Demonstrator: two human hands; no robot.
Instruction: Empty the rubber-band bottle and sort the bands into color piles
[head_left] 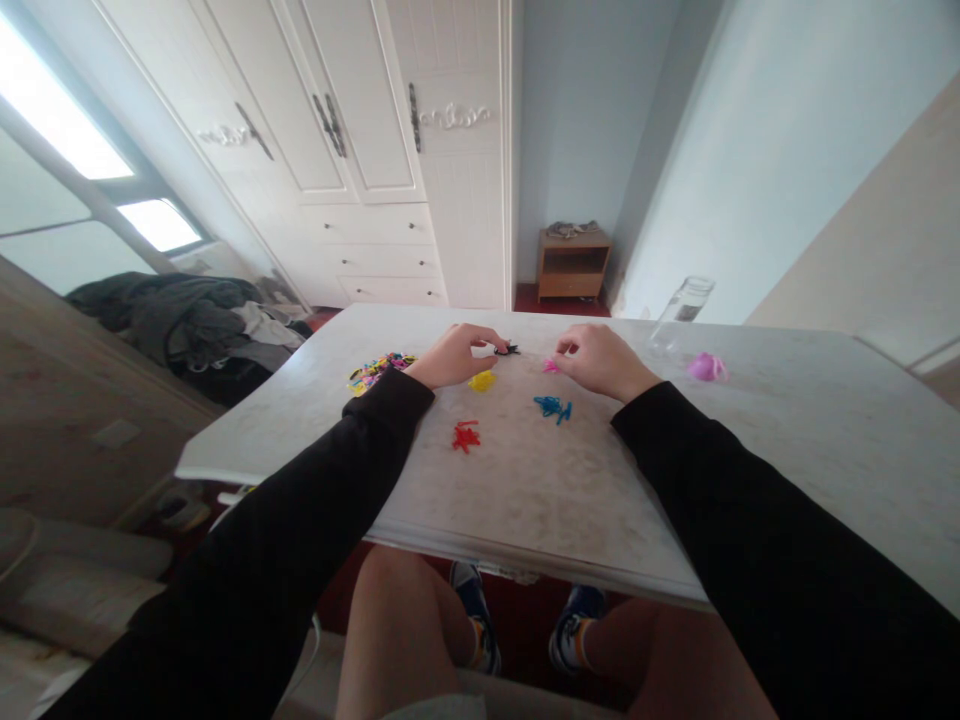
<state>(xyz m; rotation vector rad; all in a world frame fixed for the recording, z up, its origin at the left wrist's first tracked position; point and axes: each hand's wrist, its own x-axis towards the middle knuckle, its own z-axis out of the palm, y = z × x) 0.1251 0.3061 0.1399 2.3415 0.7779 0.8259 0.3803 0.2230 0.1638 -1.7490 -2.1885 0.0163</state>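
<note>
My left hand (459, 354) reaches over the table with thumb and forefinger drawn together at a small black pile (510, 349) of thin pieces. What its fingertips hold is too small to tell. Curled fingers of my right hand (604, 358) are at a pink pile (551, 366); anything in them is hidden. A yellow pile (482, 381) lies just below my left hand. Closer to me are a blue pile (553, 408) and a red pile (466, 436) of thin, band-like pieces. Beside my left wrist, a larger mixed-colour heap (375, 372) is partly covered by my sleeve.
The white table (570, 500) has a stained top. Toward its right side stand a clear glass bottle (684, 300) and a crumpled purple-pink item (705, 367). Beyond are a white wardrobe (375, 240) and a small wooden cabinet (574, 268). Dark clothes (187, 325) are heaped at left.
</note>
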